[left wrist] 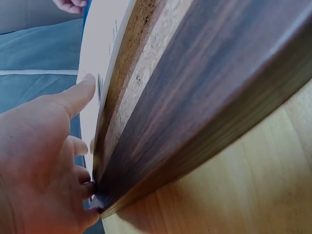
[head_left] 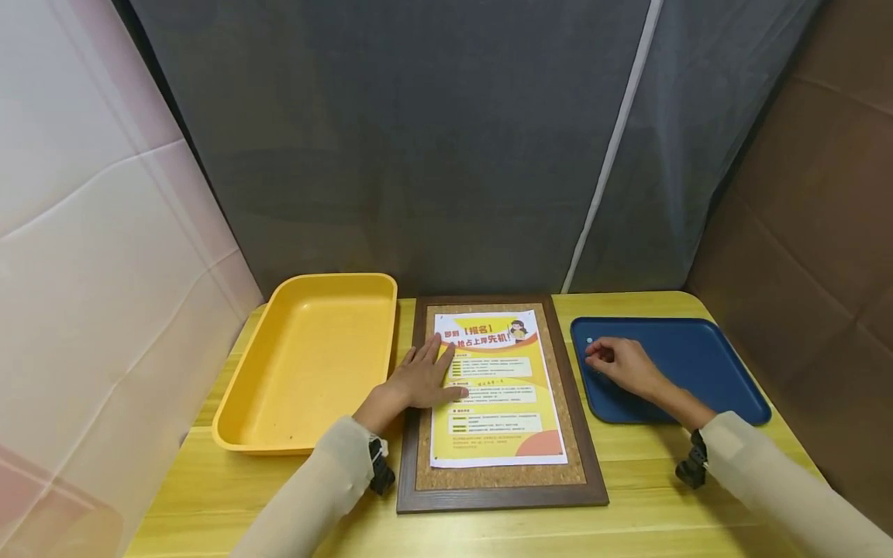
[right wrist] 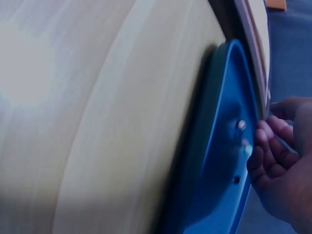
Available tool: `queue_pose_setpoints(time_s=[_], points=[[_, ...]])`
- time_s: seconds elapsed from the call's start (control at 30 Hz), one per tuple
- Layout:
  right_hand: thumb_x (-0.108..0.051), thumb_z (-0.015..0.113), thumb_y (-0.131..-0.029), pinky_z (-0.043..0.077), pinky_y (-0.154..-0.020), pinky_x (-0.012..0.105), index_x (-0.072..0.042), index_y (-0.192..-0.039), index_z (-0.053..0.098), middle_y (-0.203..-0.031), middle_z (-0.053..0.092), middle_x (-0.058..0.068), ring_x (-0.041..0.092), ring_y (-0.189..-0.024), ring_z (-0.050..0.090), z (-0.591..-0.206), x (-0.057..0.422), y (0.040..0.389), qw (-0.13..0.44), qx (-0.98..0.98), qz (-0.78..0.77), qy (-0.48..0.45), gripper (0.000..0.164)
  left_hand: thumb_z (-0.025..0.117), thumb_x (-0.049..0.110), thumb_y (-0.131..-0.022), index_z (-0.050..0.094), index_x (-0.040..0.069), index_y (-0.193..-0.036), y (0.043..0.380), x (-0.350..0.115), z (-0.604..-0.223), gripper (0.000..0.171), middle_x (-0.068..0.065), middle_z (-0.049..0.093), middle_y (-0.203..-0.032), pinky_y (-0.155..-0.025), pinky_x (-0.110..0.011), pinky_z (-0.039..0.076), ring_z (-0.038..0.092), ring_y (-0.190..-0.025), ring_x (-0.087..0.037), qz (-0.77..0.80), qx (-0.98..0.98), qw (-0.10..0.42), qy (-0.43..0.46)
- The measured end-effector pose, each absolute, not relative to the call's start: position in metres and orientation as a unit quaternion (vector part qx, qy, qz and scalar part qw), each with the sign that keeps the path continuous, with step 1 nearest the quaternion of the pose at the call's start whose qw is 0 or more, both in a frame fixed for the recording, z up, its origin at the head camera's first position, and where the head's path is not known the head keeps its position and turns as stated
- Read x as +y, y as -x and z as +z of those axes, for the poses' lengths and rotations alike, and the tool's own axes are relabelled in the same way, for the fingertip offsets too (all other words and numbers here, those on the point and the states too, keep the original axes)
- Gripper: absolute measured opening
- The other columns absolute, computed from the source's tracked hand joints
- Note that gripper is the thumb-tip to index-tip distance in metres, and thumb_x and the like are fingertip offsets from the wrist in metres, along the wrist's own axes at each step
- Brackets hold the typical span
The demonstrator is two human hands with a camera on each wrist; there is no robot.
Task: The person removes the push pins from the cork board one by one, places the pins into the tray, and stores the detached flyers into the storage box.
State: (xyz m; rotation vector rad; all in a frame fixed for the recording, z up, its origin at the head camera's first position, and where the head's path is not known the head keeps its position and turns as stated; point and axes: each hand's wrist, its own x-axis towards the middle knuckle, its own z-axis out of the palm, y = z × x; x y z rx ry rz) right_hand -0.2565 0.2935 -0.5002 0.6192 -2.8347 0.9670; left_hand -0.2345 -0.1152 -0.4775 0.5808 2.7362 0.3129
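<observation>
A yellow and white printed poster (head_left: 498,422) lies on a cork board (head_left: 502,477) with a dark brown wooden frame (head_left: 502,497). My left hand (head_left: 422,378) rests spread over the poster's left edge, thumb pointing right across the print. Over the left part of a blue tray (head_left: 698,349), my right hand (head_left: 624,364) has its fingers curled, with thumb and index fingertips close together. Whether something sits between those fingertips I cannot tell. Small pin-like pieces (right wrist: 241,125) lie in the tray beside the fingers in the right wrist view.
To the board's left stands a deep yellow tray (head_left: 307,364). All of these are on a light wooden table (head_left: 509,535). A grey curtain (head_left: 391,155) closes off the back, with a pale sheet (head_left: 105,271) at left and a brown one (head_left: 809,232) at right.
</observation>
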Motion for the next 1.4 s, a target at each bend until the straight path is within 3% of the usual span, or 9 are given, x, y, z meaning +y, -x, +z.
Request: queue_pose_setpoints(time_s=[0.27,0.4,0.57,0.77,0.97,1.1,1.23,1.3,1.4], points=[[-0.005,0.075,-0.097,0.056,-0.071,0.036,0.009,-0.125,0.071,-0.107,0.076,0.019,0.025,-0.086,0.07,-0.49,0.266,0.25,0.038,-0.928,0.319,-0.189,0.032,0.064,0.055,-0.102,0.022,0.005,-0.169,0.231,-0.115,-0.475,0.094,-0.025,0.013,-0.175,-0.13,-0.057,0.011,0.013,-0.162,-0.042,0.173,0.956,0.132,-0.197],[-0.008,0.075,-0.098,0.058,-0.073,0.039,0.01,-0.134,0.066,-0.116,0.074,0.024,0.03,-0.092,0.072,-0.486,0.253,0.246,0.024,-0.924,0.338,-0.178,0.042,0.07,0.046,-0.101,0.027,0.001,-0.167,0.228,-0.111,-0.474,0.091,-0.03,0.022,-0.171,-0.128,-0.057,0.021,0.022,-0.159,-0.047,0.209,0.956,0.1,-0.179],[-0.008,0.076,-0.097,0.059,-0.071,0.039,0.008,-0.136,0.066,-0.12,0.073,0.024,0.032,-0.096,0.073,-0.482,0.237,0.241,0.019,-0.918,0.355,-0.172,0.042,0.075,0.041,-0.1,0.03,-0.002,-0.165,0.224,-0.106,-0.471,0.09,-0.034,0.028,-0.167,-0.122,-0.06,0.033,0.03,-0.155,-0.051,0.254,0.954,0.077,-0.142],[-0.007,0.074,-0.097,0.057,-0.071,0.034,0.009,-0.133,0.067,-0.115,0.075,0.022,0.03,-0.096,0.074,-0.481,0.221,0.239,0.017,-0.917,0.359,-0.173,0.04,0.075,0.037,-0.099,0.031,-0.004,-0.164,0.22,-0.102,-0.467,0.088,-0.036,0.032,-0.163,-0.118,-0.063,0.037,0.032,-0.152,-0.053,0.299,0.943,0.081,-0.121],[-0.012,0.077,-0.096,0.057,-0.072,0.035,0.01,-0.136,0.065,-0.112,0.076,0.02,0.03,-0.094,0.075,-0.482,0.212,0.236,0.007,-0.914,0.37,-0.167,0.047,0.074,0.039,-0.1,0.034,-0.003,-0.163,0.217,-0.098,-0.466,0.085,-0.038,0.026,-0.165,-0.118,-0.069,0.033,0.026,-0.152,-0.059,0.315,0.938,0.102,-0.106],[-0.011,0.077,-0.096,0.058,-0.086,0.049,0.01,-0.137,0.064,-0.112,0.076,0.022,0.03,-0.095,0.075,-0.485,0.208,0.237,-0.003,-0.913,0.374,-0.163,0.048,0.073,0.04,-0.1,0.034,-0.002,-0.163,0.216,-0.096,-0.465,0.086,-0.036,0.029,-0.166,-0.121,-0.071,0.026,0.017,-0.155,-0.059,0.32,0.935,0.118,-0.096],[-0.01,0.078,-0.095,0.047,-0.103,0.065,0.011,-0.137,0.064,-0.115,0.075,0.023,0.032,-0.098,0.075,-0.488,0.205,0.238,-0.002,-0.914,0.374,-0.156,0.049,0.074,0.038,-0.1,0.036,-0.004,-0.161,0.216,-0.094,-0.465,0.084,-0.032,0.043,-0.16,-0.123,-0.07,0.023,0.017,-0.157,-0.055,0.323,0.934,0.115,-0.099],[-0.01,0.079,-0.094,0.048,-0.101,0.063,0.011,-0.136,0.065,-0.114,0.076,0.022,0.032,-0.098,0.074,-0.489,0.203,0.238,0.002,-0.916,0.373,-0.151,0.049,0.074,0.037,-0.1,0.036,-0.006,-0.161,0.217,-0.094,-0.465,0.083,-0.031,0.045,-0.159,-0.123,-0.069,0.022,0.018,-0.157,-0.054,0.326,0.933,0.113,-0.1],[-0.008,0.08,-0.093,0.056,-0.089,0.053,0.01,-0.132,0.067,-0.111,0.076,0.02,0.031,-0.096,0.074,-0.491,0.201,0.237,0.01,-0.917,0.37,-0.148,0.045,0.074,0.036,-0.1,0.033,-0.007,-0.162,0.216,-0.095,-0.466,0.086,-0.033,0.039,-0.162,-0.124,-0.067,0.021,0.019,-0.158,-0.052,0.34,0.929,0.113,-0.094]])
